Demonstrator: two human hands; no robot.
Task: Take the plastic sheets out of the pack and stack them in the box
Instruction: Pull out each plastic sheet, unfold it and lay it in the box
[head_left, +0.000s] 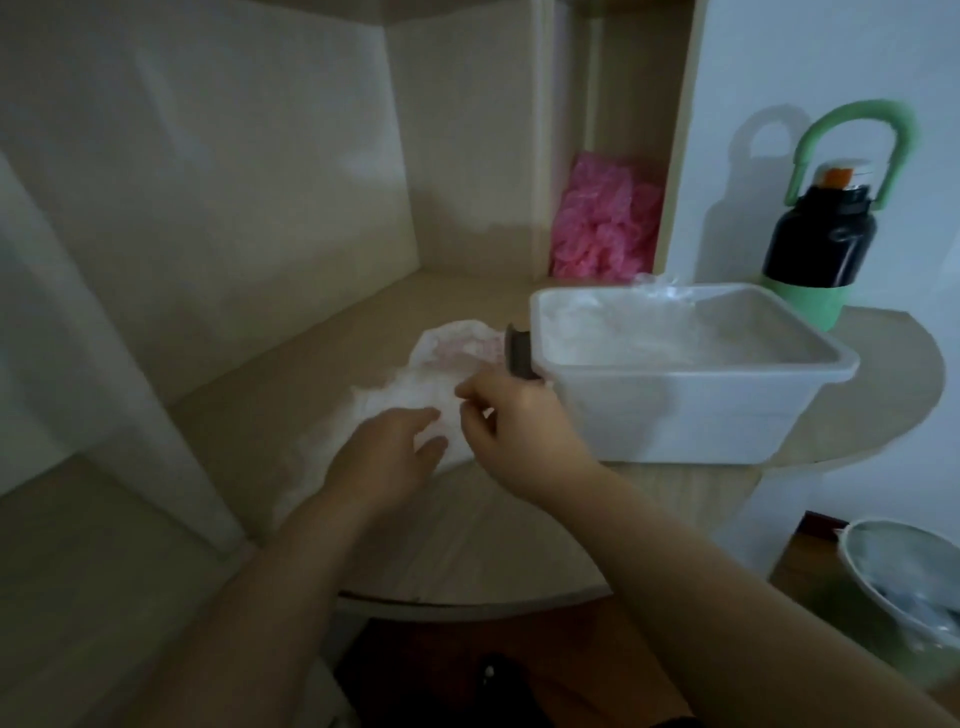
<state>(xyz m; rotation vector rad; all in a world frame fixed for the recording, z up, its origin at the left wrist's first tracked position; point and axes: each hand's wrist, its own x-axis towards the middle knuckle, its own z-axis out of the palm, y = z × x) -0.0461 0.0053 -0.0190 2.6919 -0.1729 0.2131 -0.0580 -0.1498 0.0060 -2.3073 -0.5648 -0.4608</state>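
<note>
The left hand lay loose-fingered on the sheet pack. At its 3 o'clock the right hand curled at the pack's edge, grip unclear, beside the plastic box.

Dim room, pale wooden shelf unit, rounded desktop, white wall

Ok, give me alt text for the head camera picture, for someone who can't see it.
Two bare hands work at a crumpled white pack on a wooden desk: the left hand rests on it, the right hand curls at its edge. A white box holding clear sheets stands to the right, a black and green bottle behind it.
</note>
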